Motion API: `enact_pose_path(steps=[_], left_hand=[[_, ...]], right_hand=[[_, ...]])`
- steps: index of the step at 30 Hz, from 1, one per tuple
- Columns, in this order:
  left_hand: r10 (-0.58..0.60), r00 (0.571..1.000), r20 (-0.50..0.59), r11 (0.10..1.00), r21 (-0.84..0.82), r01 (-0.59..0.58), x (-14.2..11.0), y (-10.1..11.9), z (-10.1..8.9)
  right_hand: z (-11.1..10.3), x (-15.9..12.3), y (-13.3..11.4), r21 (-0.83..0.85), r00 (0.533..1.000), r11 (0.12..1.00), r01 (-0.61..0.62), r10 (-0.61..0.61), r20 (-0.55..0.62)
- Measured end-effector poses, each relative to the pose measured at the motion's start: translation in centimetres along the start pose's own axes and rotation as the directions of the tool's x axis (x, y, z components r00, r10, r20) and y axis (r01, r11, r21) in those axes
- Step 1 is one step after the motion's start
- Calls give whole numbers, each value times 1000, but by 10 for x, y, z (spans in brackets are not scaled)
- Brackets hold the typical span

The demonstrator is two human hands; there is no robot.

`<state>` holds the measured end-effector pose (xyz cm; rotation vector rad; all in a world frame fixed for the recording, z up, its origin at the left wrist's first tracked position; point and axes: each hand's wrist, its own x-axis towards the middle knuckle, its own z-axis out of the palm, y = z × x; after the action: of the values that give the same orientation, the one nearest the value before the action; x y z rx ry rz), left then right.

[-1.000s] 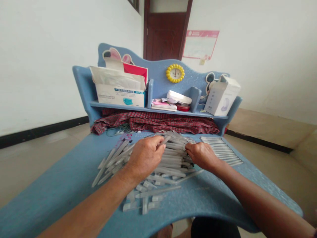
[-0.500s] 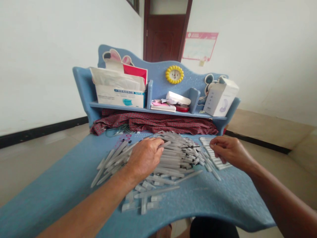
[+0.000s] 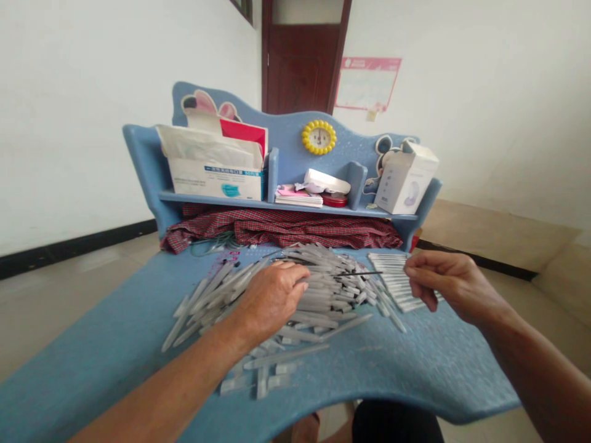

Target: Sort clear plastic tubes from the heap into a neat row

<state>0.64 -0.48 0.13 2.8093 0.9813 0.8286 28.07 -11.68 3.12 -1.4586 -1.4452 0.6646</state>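
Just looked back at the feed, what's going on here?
A person is working bare-handed at a blue table. The left hand is at a pile of translucent tubes; the curled right hand is by a row of slim rods. A thin dark rod shows between the hands. Whether either grips anything is unclear.

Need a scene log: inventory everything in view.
desk: one, blue, foreground
shelf: one, blue, desk's rear
translucent tubes: many, greyish, mid-desk
thin rod: one, dark, tubes' right side
sticks: row, whitish, desk right
checked cloth: bundle, red, below shelf
mask box: one, white, shelf left
papers: stack, white-pink, shelf middle
tin: one, red, beside papers
case: one, white, above tin
carton: one, white, shelf right
clock: one, yellow, above case
door: one, brown, behind
poster: one, pink-white, beside door
left hand: one, bare, on tubes
right hand: one, bare, by sticks
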Motion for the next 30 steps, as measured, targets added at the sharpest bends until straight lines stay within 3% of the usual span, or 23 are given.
enact_pose_path(steps=[8,17,30], left_hand=[[55,998,23,998,-31,-54,-3,1,1],[11,1000,-25,997,-70,-13,-2,2,-2],[85,995,58,981,-178,-73,-2,5,-1]], right_hand=[[3,1,-1,-11,1000,1000,-23,23,12],[-3,1,-1,-28,1000,1000,-13,12,-14],[8,1,-6,-14,999,999,-37,38,23]])
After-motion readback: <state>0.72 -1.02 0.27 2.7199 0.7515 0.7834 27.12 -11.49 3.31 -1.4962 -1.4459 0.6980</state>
